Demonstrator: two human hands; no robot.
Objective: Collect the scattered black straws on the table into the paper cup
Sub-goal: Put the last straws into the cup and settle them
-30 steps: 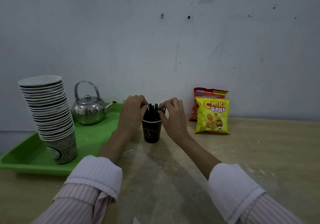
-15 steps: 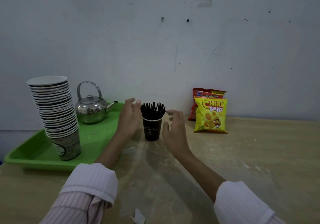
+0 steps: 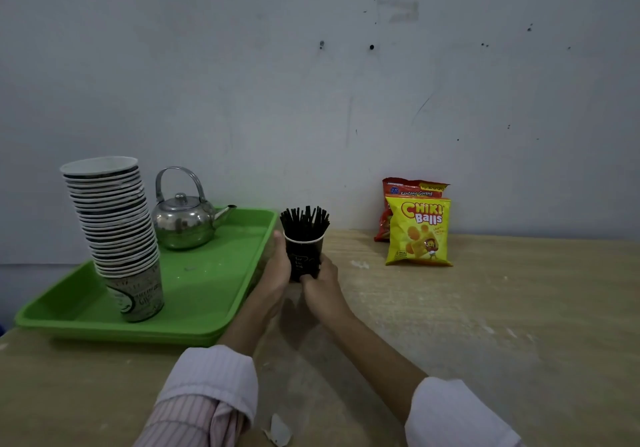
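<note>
Grip: left hand, right hand, cup between

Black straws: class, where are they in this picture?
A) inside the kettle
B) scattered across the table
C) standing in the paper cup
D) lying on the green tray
C: the black straws stand bunched in the paper cup, which the left hand and right hand hold between them.

Your paper cup is small and black, with a white rim and pale writing on its side. It stands straight up. The black straws are bunched inside it. They are thin, stick out of the top and spread out a little. Your left hand and right hand hold the cup by its sides.
</note>
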